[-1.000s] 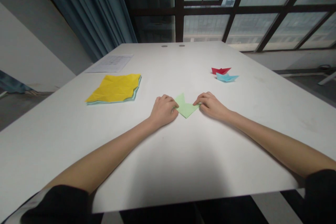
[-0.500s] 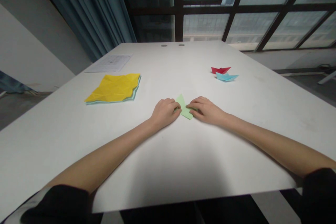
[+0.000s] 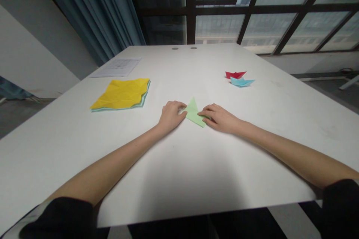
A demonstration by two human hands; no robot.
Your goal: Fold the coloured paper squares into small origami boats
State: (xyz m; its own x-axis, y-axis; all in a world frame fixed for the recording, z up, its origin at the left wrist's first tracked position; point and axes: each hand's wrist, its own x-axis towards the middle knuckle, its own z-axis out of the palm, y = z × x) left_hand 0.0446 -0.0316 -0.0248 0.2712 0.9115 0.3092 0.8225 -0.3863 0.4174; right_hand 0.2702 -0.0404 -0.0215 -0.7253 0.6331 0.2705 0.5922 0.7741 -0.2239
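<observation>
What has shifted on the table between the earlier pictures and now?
The right hand has moved left, over the right part of the green paper. The paper's near corner has shifted right. The left hand has eased slightly left, at the paper's left edge. The yellow sheet, red boat and blue boat stayed put.
</observation>
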